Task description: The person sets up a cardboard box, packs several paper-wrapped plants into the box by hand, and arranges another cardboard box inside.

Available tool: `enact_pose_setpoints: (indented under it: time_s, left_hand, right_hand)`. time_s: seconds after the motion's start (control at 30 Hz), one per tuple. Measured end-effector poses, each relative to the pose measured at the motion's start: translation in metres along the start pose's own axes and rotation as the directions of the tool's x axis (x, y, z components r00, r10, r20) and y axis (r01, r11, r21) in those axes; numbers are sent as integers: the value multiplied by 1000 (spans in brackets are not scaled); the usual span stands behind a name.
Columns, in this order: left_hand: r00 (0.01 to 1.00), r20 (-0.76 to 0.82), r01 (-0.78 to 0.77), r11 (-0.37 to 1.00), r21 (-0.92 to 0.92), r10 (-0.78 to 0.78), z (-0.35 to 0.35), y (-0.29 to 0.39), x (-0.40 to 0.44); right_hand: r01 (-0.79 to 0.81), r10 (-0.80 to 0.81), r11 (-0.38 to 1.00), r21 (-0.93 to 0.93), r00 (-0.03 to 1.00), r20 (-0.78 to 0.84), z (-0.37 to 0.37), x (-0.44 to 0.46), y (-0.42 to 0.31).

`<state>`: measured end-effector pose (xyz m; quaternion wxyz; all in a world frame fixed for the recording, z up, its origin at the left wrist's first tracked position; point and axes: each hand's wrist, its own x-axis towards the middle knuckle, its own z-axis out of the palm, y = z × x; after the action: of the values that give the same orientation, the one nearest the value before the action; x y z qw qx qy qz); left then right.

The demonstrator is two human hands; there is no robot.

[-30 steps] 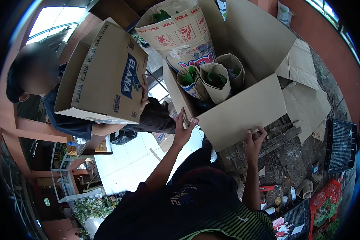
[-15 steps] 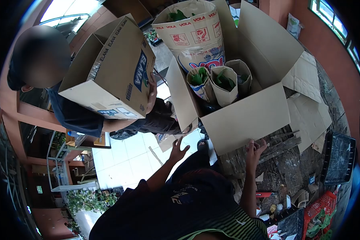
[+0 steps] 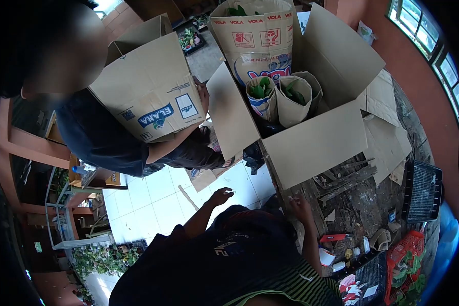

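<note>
My left hand (image 3: 221,196) hangs over the white tiled floor, loosely curled, with nothing in it. Just below the near flap of a large cardboard box (image 3: 316,145) is my right hand (image 3: 300,206), empty, its fingers half bent and apart from the flap. The box stands open on a worn wooden table. Inside it, a tall cardboard roll (image 3: 257,43) printed VOLA holds green leaves. Smaller rolled cardboard tubes stand in front of it, including a left tube (image 3: 261,102) and a middle tube (image 3: 292,109), both with leaves showing.
A co-worker on the left holds an ELANA cardboard box (image 3: 153,94) against their body. Flattened cardboard (image 3: 385,145) lies on the table (image 3: 352,204). To the right are a black crate (image 3: 422,191) and a red basket (image 3: 408,252). Potted plants (image 3: 104,260) stand at lower left.
Both my hands have drawn back, the right one moving down and left away from the flap. The co-worker has come closer and turned the ELANA box so another side faces me.
</note>
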<state>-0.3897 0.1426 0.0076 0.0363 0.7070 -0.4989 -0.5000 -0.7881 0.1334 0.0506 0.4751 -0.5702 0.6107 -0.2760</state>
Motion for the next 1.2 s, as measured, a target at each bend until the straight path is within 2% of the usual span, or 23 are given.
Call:
enact_pose_setpoints:
  time_s: [0.13, 0.2, 0.23, 0.3, 0.33, 0.4, 0.43, 0.47, 0.5, 0.53, 0.57, 0.6, 0.63, 0.67, 0.7, 0.73, 0.8, 0.87, 0.93, 0.97, 1.03, 1.13, 1.2]
  left_hand:
    - [993, 0, -122, 990, -65, 122, -11, 45, -17]
    - [975, -6, -221, 960, -170, 224, -12, 44, -30]
    - [981, -4, -186, 949, -254, 192, -12, 40, -42]
    - [984, -39, -172, 894, -415, 171, -2, -11, -53]
    - [986, -61, -166, 856, -489, 157, 6, -45, -58]
    - [995, -94, -56, 895, -443, 16, 24, -116, -77]
    - [990, -93, 75, 949, -306, -108, 34, -159, -83]
    - [976, -122, 137, 946, -293, -179, 49, -210, -90]
    - [924, -8, 372, 905, -205, -382, 38, -201, -123]
    - [863, 78, 503, 832, -232, -500, 47, -235, -133]
    - [839, 65, 535, 799, -274, -540, 52, -247, -153]
    - [806, 155, 591, 758, -275, -572, 55, -260, -166]
    - [810, 129, 579, 748, -323, -572, 55, -253, -176]
    - [813, 102, 566, 737, -370, -574, 58, -243, -183]
    - [842, 26, 499, 760, -416, -538, 60, -234, -184]
    - [861, 26, 467, 771, -434, -507, 62, -227, -180]
    - [895, -3, 378, 762, -525, -446, 65, -209, -171]
    - [914, -18, 313, 731, -606, -406, 65, -188, -160]
    - [948, -11, 247, 754, -609, -319, 69, -180, -150]
    - [959, -29, 206, 759, -618, -283, 70, -176, -146]
    - [970, -59, 142, 753, -643, -234, 72, -168, -145]
    - [950, -123, 111, 683, -722, -285, 67, -153, -163]
    - [949, -73, 172, 697, -696, -306, 83, -188, -160]
  right_hand:
    - [-124, 129, 988, -89, 990, 51, 19, -11, -20]
    - [-139, 151, 984, -116, 984, 99, 29, -15, -40]
    - [-151, 164, 981, -124, 982, 96, 36, -16, -42]
    - [-48, 111, 953, -299, 974, 196, 51, -21, -39]
    - [-60, 124, 949, -310, 974, 191, 55, -24, -44]
    - [-18, 62, 979, -202, 974, 218, 66, -29, -59]
    - [-28, 73, 978, -209, 975, 208, 67, -32, -66]
    - [-18, 55, 978, -206, 983, 176, 68, -36, -74]
    - [-6, 36, 979, -203, 989, 144, 69, -38, -80]
    - [71, -57, 981, -180, 995, 84, 66, -34, -74]
    - [151, -149, 975, -163, 989, 24, 63, -26, -67]
    - [18, -47, 992, -127, 973, -227, 39, -20, -148]
    - [282, -342, 938, -202, 850, -400, 30, -2, -165]
    - [307, -399, 914, -265, 795, -456, 19, 18, -184]
    - [377, -531, 839, -392, 722, -443, 6, 33, -214]
    - [435, -600, 789, -434, 694, -397, -2, 50, -237]
    - [442, -740, 590, -675, 631, -233, -11, 97, -260]
    - [372, -464, 652, -660, 885, 40, -15, 146, -277]
    - [315, -262, 364, -877, 938, 228, -9, 192, -276]
    - [319, -271, 359, -877, 935, 229, -6, 204, -277]
    - [240, -110, 200, -950, 969, 221, 4, 219, -281]
    - [204, -80, 148, -968, 978, 194, 17, 245, -252]
    - [153, -111, 188, -970, 985, 134, 23, 243, -250]
